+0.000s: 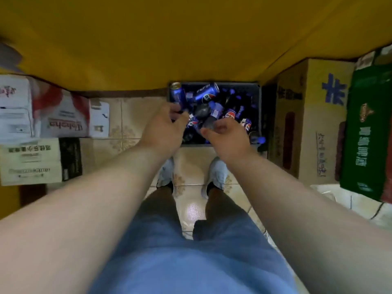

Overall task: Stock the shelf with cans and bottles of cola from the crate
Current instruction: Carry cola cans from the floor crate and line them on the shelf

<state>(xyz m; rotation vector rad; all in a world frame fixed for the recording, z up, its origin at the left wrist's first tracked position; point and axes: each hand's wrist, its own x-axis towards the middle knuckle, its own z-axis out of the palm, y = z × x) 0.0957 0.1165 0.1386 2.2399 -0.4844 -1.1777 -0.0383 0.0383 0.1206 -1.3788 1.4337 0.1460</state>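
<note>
Two hands reach into the crate (259,115) of cola: left hand (164,126) grasps an upright can (178,96) at its far-left corner; right hand (222,134) curls round a bottle (206,111), centre. Cans probably rigid, slick, heavy; grip mid-body.

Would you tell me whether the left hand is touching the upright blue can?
Touching: the head view shows the left hand with fingers curled round the base of the can in the crate.

"PEPSI" and the round red-white-blue logo stand on the blue cans (206,93) in the crate, upper centre. Upside-down "Wahaha" marks the white carton (63,124) at left. Other carton print is unreadable.
</note>
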